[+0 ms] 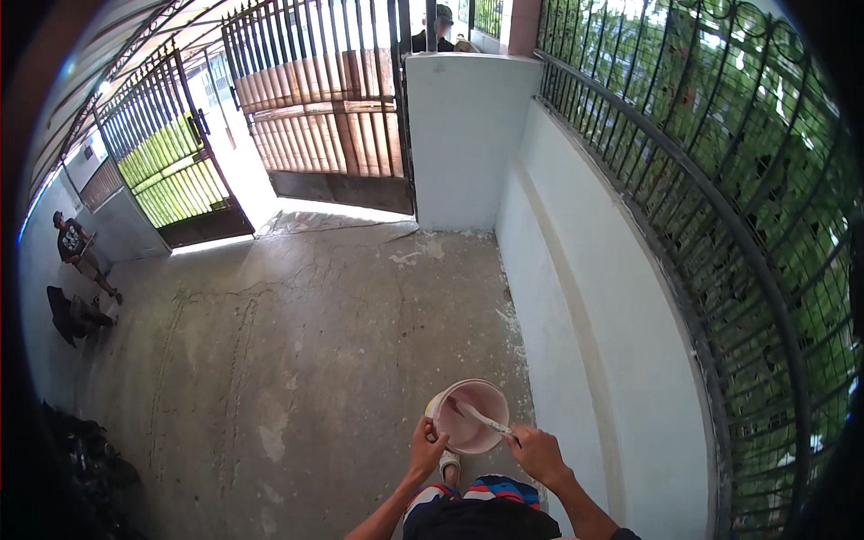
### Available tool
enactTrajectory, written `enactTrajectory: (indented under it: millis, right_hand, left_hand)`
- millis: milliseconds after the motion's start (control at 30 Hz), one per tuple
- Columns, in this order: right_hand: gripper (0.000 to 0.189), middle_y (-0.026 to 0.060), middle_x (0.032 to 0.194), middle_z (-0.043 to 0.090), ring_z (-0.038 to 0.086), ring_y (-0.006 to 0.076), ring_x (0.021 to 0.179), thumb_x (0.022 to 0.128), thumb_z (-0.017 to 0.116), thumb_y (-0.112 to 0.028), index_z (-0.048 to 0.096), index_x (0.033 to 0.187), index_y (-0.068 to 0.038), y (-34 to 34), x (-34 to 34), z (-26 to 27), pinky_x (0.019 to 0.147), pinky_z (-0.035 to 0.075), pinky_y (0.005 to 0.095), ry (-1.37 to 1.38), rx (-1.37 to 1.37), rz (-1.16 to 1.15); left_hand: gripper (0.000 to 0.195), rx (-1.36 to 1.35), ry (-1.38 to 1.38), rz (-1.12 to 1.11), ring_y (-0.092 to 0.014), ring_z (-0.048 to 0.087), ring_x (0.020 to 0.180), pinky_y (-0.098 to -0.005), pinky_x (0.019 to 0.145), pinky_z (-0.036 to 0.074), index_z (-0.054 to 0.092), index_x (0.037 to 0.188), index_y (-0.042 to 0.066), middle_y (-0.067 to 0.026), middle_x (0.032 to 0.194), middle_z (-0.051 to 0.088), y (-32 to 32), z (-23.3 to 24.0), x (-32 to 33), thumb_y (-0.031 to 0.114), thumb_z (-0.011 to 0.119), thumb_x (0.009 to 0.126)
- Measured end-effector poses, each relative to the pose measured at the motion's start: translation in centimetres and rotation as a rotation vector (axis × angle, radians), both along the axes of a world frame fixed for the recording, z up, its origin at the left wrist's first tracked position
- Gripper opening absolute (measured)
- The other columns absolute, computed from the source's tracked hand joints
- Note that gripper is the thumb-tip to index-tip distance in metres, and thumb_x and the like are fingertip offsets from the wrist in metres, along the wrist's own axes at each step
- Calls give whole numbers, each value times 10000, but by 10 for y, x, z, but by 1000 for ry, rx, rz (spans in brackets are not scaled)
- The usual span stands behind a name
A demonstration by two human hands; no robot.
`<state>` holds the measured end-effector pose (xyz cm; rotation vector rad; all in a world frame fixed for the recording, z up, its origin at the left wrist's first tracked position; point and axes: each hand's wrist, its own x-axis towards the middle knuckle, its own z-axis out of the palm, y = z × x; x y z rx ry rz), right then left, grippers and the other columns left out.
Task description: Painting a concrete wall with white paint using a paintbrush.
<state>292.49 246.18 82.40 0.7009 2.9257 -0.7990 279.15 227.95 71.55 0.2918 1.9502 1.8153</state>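
Observation:
My left hand (428, 445) grips the near-left rim of a plastic bucket (503, 405), tilted so that I look into it. A pinkish coating covers the bucket's inner wall. In my right hand (538, 453) is the handle of a paintbrush (487, 421), which crosses over the bucket's right rim. The brush's head end reaches inside, against the far-left inner wall. My fingers hide part of the rim and the end of the handle.
A white wall (560, 290) with a beige stripe runs along my right, topped by a black metal fence (715, 223). Cracked concrete floor (324, 351) stretches ahead to a metal gate (324, 121). One person (81, 250) stands far left; another (439, 30) is beyond the low wall.

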Motion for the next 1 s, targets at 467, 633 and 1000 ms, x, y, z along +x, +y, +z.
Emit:
enactTrajectory:
  millis: [467,633,1000]
  right_hand:
    - [205,171,783,639,629,383,745,912,558,-247,595,909,-46,-89,247,-9,634,493,476,130,19,-136]
    - [210,183,780,638,622,387,751,901,576,-237,613,912,-30,-120,328,-7,640,486,472,162,3,-221]
    - [220,191,809,643,614,392,774,899,582,-222,637,968,-21,-168,382,16,652,479,463,236,6,-246]
  left_hand:
    - [275,10,62,-132,-118,571,760,-245,639,490,460,1025,4,-84,850,596,-55,-12,211,86,597,802]
    - [266,28,39,-173,-115,574,756,-259,623,499,473,1025,5,-75,854,598,-68,3,284,89,606,811]
    - [219,91,109,-204,-96,547,733,-264,634,517,489,983,-6,-53,799,565,-100,31,338,78,605,818]
